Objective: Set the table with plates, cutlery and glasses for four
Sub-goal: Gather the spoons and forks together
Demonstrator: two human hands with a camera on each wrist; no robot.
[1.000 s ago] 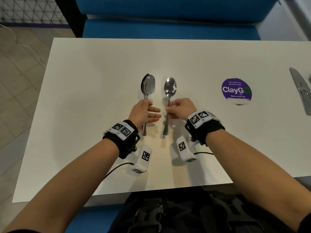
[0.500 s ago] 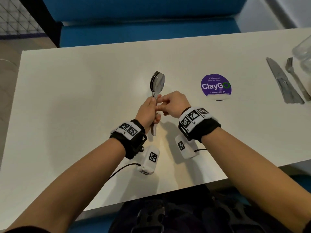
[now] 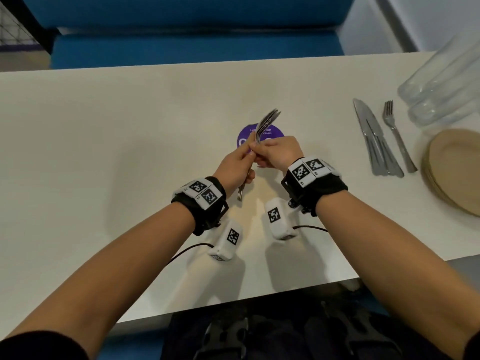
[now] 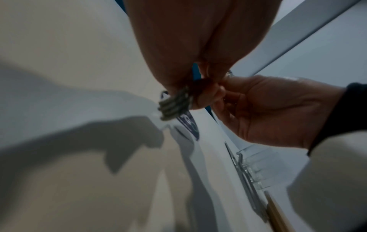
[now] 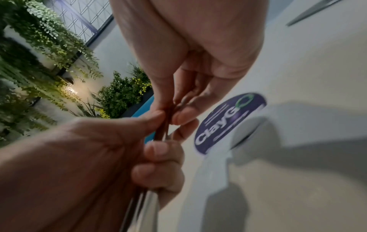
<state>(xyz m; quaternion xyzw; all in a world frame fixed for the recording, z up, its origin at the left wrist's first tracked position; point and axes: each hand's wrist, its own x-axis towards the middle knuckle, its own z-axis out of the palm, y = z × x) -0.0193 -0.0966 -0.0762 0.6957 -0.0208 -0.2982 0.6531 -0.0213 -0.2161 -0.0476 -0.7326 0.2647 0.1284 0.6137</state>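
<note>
A stack of several metal spoons (image 3: 268, 121) is held off the white table (image 3: 104, 152), bowls tilted up and away over a purple sticker (image 3: 274, 132). My left hand (image 3: 237, 165) grips the handles, whose ends stick out below the palm (image 3: 241, 194). My right hand (image 3: 279, 152) pinches the stack at the necks, touching the left fingers. In the left wrist view the handle ends (image 4: 174, 105) show under my left hand, with my right hand (image 4: 268, 109) beside them. In the right wrist view, fingers of both hands close round the spoon handles (image 5: 148, 202).
At the right of the table lie stacked knives (image 3: 374, 141), a fork (image 3: 396, 136), a pile of tan plates (image 3: 457, 167) and clear glasses (image 3: 441, 81) on their sides. A blue bench (image 3: 194, 48) runs along the far edge.
The single spoon has been joined to the pile. Both hands have lifted the whole stack off the table and carried it right, over the purple sticker. My view has swung right.
</note>
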